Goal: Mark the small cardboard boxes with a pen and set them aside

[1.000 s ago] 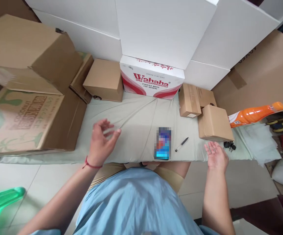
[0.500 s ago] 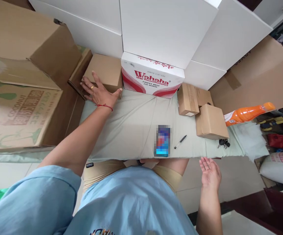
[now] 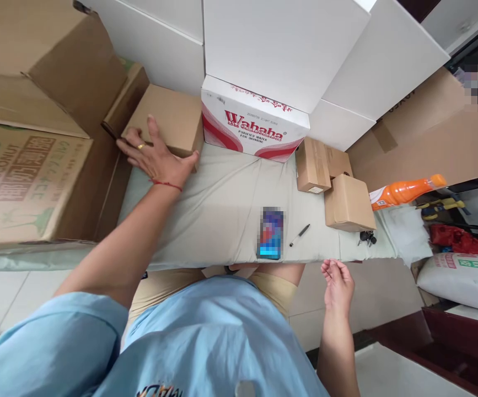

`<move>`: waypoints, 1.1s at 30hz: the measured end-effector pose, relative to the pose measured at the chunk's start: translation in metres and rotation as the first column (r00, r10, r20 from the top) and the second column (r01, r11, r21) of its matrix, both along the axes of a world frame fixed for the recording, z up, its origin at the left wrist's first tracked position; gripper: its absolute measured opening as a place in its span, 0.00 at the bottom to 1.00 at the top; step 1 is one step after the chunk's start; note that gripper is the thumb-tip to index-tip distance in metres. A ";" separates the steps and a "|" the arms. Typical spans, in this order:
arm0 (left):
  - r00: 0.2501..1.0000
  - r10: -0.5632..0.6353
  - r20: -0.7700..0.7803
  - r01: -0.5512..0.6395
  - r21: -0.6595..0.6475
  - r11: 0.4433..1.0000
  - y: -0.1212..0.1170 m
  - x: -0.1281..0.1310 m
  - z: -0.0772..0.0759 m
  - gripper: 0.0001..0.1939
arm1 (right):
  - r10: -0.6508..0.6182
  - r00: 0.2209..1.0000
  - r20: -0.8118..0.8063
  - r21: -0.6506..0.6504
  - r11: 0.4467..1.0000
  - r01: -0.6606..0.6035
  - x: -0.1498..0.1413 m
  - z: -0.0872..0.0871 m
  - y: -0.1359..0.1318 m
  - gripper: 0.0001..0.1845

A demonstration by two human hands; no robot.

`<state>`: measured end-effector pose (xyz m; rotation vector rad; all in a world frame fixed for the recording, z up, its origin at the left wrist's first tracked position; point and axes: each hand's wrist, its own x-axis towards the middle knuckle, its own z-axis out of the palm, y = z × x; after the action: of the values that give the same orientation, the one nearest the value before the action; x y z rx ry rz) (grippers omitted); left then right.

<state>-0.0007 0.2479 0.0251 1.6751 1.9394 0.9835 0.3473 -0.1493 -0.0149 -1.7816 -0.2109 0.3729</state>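
My left hand spans the near side of a plain brown cardboard box, thumb at its right edge and bent fingers at its left edge. The box sits on the cloth-covered surface beside a white and red Wahaha water carton. My right hand is off the front edge, palm up, with the fingers curled and the thumb against them; nothing shows in it. Nearest to that hand lie a set of black keys and a pen. A phone with a blurred screen lies left of the pen.
Large coconut cartons stand on the left. Several small brown boxes sit at right, beside an orange bottle lying tilted. White panels rise behind. A white sack rests at far right.
My right hand has gone from open to curled, thumb on fingers. My left hand keeps its hold on the box. The whole view has shifted slightly.
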 end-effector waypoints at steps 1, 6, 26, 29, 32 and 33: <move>1.000 0.009 -0.007 -0.009 0.003 1.000 -0.013 -0.002 -0.001 0.64 | 0.019 0.999 0.028 -0.022 1.000 -0.018 -0.007 -0.001 0.005 0.29; 0.996 0.068 -0.059 -0.062 0.106 0.992 -0.096 -0.013 -0.017 0.65 | 0.257 0.939 0.228 -0.174 0.960 -0.221 -0.061 -0.003 0.039 0.40; 0.918 -0.384 0.104 0.369 0.139 0.919 -0.231 -0.062 -0.065 0.62 | 0.593 0.621 0.513 -0.643 0.744 -0.179 -0.110 -0.042 0.085 0.57; 0.897 -0.442 0.030 0.429 0.188 0.883 -0.236 -0.068 -0.056 0.50 | 0.548 0.655 0.520 -0.598 0.781 -0.180 -0.089 -0.043 0.086 0.58; 0.894 -0.444 -0.055 0.440 0.288 0.850 -0.247 -0.072 -0.044 0.37 | 0.513 0.688 0.514 -0.554 0.810 -0.190 -0.073 -0.044 0.090 0.57; 0.890 -0.451 -0.060 0.445 0.318 0.837 -0.252 -0.073 -0.040 0.32 | 0.504 0.698 0.508 -0.544 0.816 -0.193 -0.070 -0.044 0.092 0.56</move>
<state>-0.0733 -0.0040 -0.0152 2.1614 1.3137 1.1571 0.2773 -0.0577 -0.0592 -2.2944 -1.0587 0.0669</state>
